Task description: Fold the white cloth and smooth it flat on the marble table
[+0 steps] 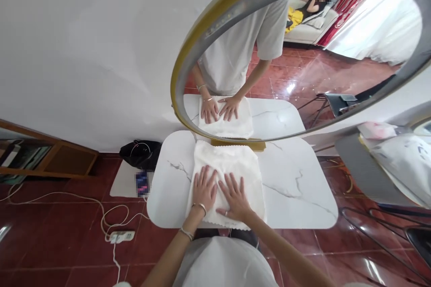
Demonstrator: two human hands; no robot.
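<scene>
- Left hand [204, 192]: palm down, fingers slightly apart, gripping nothing.
- Right hand [234, 199]: palm down, fingers spread wide, likewise gripping nothing.
- White scalloped-edge cloth [230, 159]: directly beneath both hands' fingers, extending beyond the fingertips, slightly wrinkled.
- Marble-patterned tabletop [289, 188]: under the cloth, to either side of the fingers.
- Black bag [141, 153]: left of the left fingers, beyond the tabletop edge.
- Gold-rimmed mirror [303, 80]: ahead of the fingertips, reflecting both hands.

Left hand [203, 192]: palm down, flat, fingers [205, 175] pointing forward. Right hand [236, 202]: palm down, flat, just beside the left, fingers spread, thumb [221, 211] directed inward. Left forearm [171, 253] and right forearm [279, 244]: extended forward, converging.
</scene>
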